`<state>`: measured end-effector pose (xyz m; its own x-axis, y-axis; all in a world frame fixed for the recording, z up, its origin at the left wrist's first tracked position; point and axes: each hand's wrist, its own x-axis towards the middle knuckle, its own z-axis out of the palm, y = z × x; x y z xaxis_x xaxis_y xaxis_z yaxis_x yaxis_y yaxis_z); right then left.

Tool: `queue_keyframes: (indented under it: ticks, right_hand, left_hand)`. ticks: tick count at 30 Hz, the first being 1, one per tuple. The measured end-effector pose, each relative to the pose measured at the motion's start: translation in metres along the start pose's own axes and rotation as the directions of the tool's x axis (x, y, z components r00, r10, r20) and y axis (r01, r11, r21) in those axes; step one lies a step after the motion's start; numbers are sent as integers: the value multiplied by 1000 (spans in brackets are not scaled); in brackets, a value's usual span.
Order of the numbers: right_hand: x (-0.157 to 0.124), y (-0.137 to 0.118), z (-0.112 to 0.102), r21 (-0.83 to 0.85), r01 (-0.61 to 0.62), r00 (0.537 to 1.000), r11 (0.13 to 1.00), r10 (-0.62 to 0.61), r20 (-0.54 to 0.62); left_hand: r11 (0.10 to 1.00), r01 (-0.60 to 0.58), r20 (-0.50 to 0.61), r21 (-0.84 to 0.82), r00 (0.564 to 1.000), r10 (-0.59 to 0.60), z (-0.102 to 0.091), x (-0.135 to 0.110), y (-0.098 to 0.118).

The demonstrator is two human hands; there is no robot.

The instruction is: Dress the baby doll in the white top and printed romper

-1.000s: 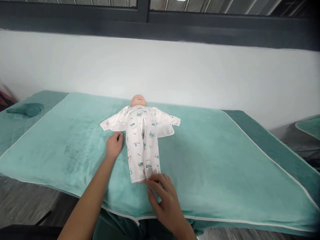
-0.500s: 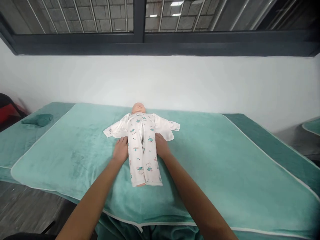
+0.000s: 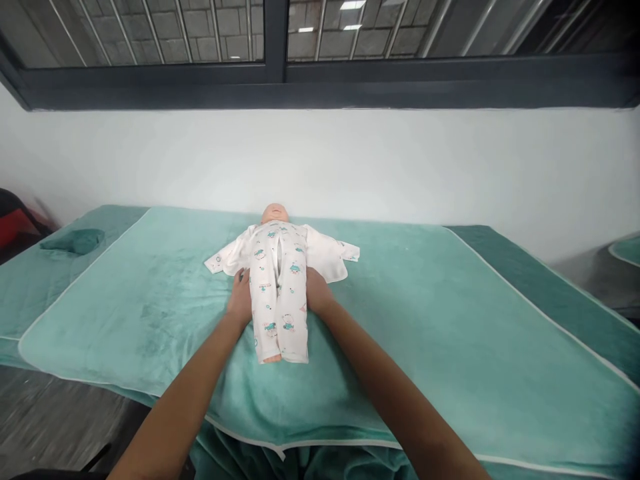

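A baby doll [image 3: 275, 213] lies on its back, its head toward the wall. It is dressed in a white top [image 3: 325, 255] with the sleeves spread to both sides. White baby trousers [image 3: 293, 300] with a green and pink print lie lengthwise over its front, covering the chest and legs. A bit of the doll's foot shows at the left trouser cuff. My left hand [image 3: 241, 297] is closed at the left edge of the trousers, with its fingertips partly hidden. At the opposite edge my right hand [image 3: 317, 291] grips the trousers, its fingers tucked behind the cloth.
A green plush cover [image 3: 425, 347] with pale piping spreads over the bed. At the left end lies a small green cushion [image 3: 75, 241], with a red and black object [image 3: 17, 227] beyond. Behind stand a white wall [image 3: 380, 167] and a dark window frame [image 3: 320, 90].
The trousers have shifted slightly left and toward the wall, their lower ends most clearly. Both hands stay at the sides; the right has moved a little left. The view has shifted slightly.
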<state>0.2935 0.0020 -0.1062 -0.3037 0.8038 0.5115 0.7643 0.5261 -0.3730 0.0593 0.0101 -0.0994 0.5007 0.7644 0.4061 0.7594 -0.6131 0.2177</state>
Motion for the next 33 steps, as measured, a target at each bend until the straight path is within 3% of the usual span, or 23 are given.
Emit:
queue_keyframes:
  ticks: [3, 7, 13, 24, 29, 33]
  right_hand:
    - [2, -5, 3, -38, -87, 996, 995, 87, -15]
    - [-2, -8, 0, 81, -133, 989, 988, 138, -56]
    - [-17, -6, -9, 219, -8, 999, 976, 19, -50]
    - [-23, -1, -1, -23, 77, 997, 997, -78, -29]
    - [-47, -6, -13, -134, 154, 988, 979, -155, 1]
    - [-59, -15, -21, -196, 93, 992, 976, -109, -70]
  left_hand:
    - [999, 10, -6, -54, 1000, -10, -1, 1, 0]
    - [999, 32, 1, -43, 999, -32, -2, 2, 2]
    - [998, 43, -34, -52, 998, -45, -3, 0, 2]
    - [976, 214, -264, -43, 940, -217, -7, -18, -11]
    - [974, 221, -321, -47, 920, -224, -6, -27, -15]
    - [965, 260, -299, -24, 919, -256, -4, -27, -16]
